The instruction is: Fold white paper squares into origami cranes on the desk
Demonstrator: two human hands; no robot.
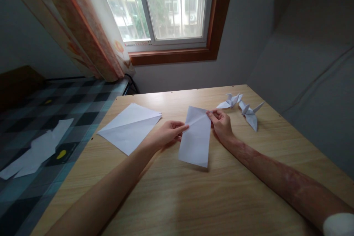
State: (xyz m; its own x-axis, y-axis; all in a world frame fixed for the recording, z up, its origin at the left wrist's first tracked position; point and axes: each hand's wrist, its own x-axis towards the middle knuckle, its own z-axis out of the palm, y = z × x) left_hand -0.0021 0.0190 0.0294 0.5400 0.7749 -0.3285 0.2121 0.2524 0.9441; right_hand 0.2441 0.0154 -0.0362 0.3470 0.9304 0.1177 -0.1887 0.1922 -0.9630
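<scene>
A white sheet of paper (194,140), folded to a rectangle with a slanting crease near its top, is held between my two hands just above the table. My left hand (172,132) pinches its left edge, thumb on top. At the upper right corner, my right hand (220,121) grips it between thumb and fingers. To the left lies a stack of square white paper (129,127) with a diagonal crease. Two folded paper cranes, one (231,101) farther back and another (250,113) nearer, rest beyond my right hand.
The wooden table (177,199) ends at a wall below a window (174,5). On the left, a bed with a checked cover (91,97) carries loose paper strips (38,151). A patterned curtain (83,25) hangs beside the window.
</scene>
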